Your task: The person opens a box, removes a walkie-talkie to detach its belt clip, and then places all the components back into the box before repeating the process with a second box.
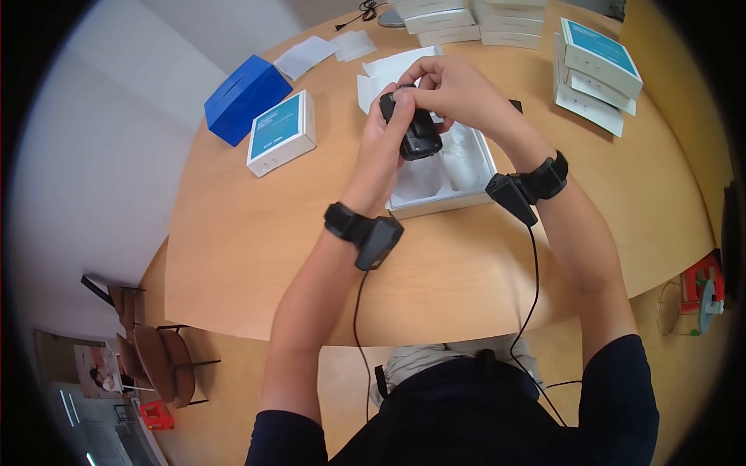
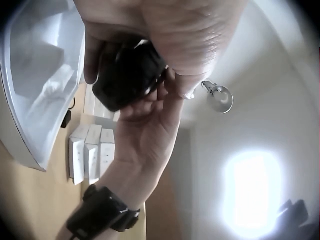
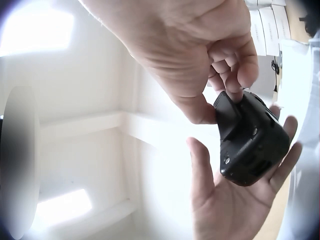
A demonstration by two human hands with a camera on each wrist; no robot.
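I hold a black, boxy device in both hands just above an open white box on the round wooden table. My left hand cradles the device from below, its fingers curled up round the body. My right hand pinches the top end of the device between thumb and curled fingertips. The right wrist view shows the left thumb standing a little apart from the device's side. White wrapping lies inside the box.
A blue box and a white box with a teal lid sit at the left. Stacks of white boxes stand at the back and the right. Loose papers lie behind. Chairs stand by the table's near-left edge.
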